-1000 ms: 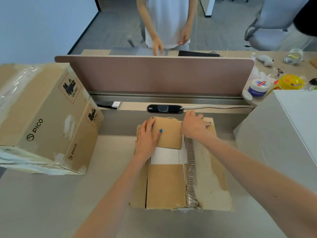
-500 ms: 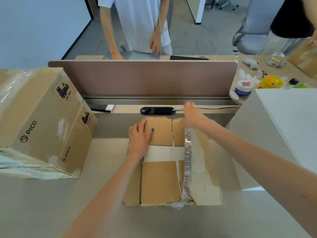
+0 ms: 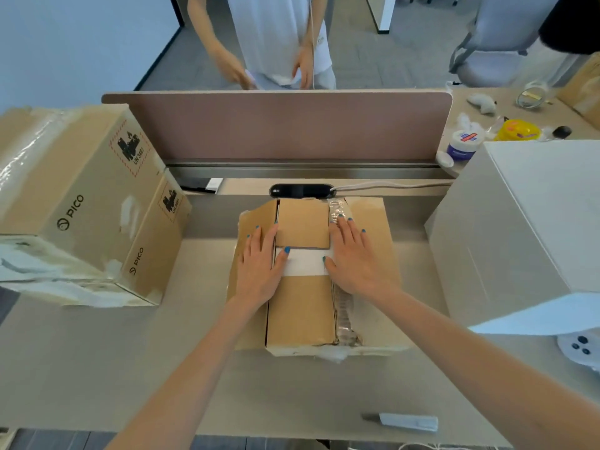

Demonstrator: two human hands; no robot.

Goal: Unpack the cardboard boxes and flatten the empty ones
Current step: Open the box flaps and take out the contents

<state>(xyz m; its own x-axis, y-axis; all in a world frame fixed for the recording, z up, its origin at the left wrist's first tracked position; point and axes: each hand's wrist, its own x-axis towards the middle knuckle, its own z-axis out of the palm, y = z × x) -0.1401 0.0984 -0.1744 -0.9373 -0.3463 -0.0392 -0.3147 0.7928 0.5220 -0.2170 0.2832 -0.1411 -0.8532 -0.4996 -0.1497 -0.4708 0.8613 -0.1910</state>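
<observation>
A small brown cardboard box [image 3: 302,316] lies in the middle of the desk, its flaps folded down and a white patch showing between them. My left hand [image 3: 259,267] presses flat on the left flap, fingers straight. My right hand [image 3: 355,259] presses flat on the right flap beside a strip of crumpled clear tape [image 3: 344,316]. A big brown PICO box [image 3: 81,203] stands at the left, with torn tape along its edges.
A large white box [image 3: 526,228] stands at the right. A pink desk divider [image 3: 285,125] runs across the back, a person standing behind it. A black power socket [image 3: 300,190] sits behind the small box. A white utility knife [image 3: 407,421] lies near the front edge.
My right hand came back from the far edge of the small box and now lies flat on the right flap. My left hand slid a little to the left.
</observation>
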